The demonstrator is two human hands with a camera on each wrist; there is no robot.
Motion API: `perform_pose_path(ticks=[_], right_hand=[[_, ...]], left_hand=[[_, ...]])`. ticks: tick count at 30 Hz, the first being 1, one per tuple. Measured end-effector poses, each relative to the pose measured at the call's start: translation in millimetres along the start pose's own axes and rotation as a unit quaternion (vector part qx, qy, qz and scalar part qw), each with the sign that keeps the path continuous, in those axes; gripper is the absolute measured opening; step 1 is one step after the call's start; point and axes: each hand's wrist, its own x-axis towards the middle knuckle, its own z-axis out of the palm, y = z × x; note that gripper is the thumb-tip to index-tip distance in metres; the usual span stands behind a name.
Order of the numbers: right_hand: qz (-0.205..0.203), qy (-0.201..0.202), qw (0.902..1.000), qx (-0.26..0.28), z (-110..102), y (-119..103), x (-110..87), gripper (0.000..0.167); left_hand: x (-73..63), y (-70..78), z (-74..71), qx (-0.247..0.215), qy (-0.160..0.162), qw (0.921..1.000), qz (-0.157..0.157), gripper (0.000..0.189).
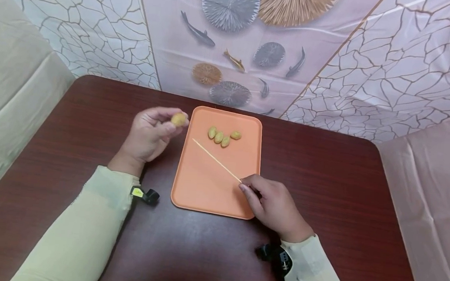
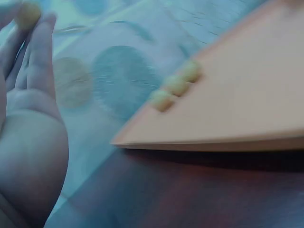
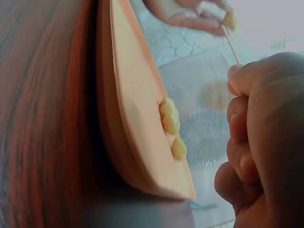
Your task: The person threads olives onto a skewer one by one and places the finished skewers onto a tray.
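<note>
My left hand [image 1: 148,135] pinches a small yellow-green oval fruit [image 1: 178,119] between thumb and fingertips, just left of the tray's upper edge. In the left wrist view the same fruit [image 2: 28,15] shows at the top left corner. A thin wooden skewer [image 1: 216,160] is gripped near one end by my right hand [image 1: 271,204], over the tray's lower right side. Its free tip points up and left, toward the left hand. Several similar oval fruits [image 1: 219,137] lie on the orange tray [image 1: 206,182], three bunched together and another slightly to the right.
The tray rests on a dark reddish-brown table [image 1: 324,173]. Behind the table hangs a patterned cloth [image 1: 239,50] with fish and round designs. Plain pale cloth [image 1: 433,190] borders the right side. A small black camera [image 1: 151,196] is strapped at the left wrist.
</note>
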Motion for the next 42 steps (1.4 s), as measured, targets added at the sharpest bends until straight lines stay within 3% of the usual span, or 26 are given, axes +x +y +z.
perform_pose_path(ticks=[2,4,9,19,34,42], right_hand=[[0.01,0.001,0.9999,0.004,-1.5,0.9,0.0,0.009],[0.017,0.002,0.9998,0.008,-3.2,1.8,-0.1,0.007],[0.028,-0.004,0.9996,0.01,-4.0,3.6,-0.5,0.004],[0.035,0.017,0.9992,0.002,-4.2,3.5,0.3,0.015],[0.043,0.015,0.9989,-0.013,-3.4,4.0,2.1,0.014],[0.043,0.011,0.9988,-0.022,-2.7,5.6,2.6,0.015]], left_hand=[[0.1,3.1,-3.7,0.016,0.023,0.9995,0.017,0.035],[0.3,3.5,-5.7,0.065,0.034,0.9972,0.011,0.037],[2.0,-5.9,-1.4,0.193,0.01,0.9804,-0.04,0.041],[2.7,-9.5,3.8,0.297,-0.011,0.9527,-0.063,0.043],[4.4,-10.8,4.3,0.323,-0.019,0.9436,-0.071,0.046],[5.5,-12.2,3.1,0.321,-0.019,0.9428,-0.087,0.05]])
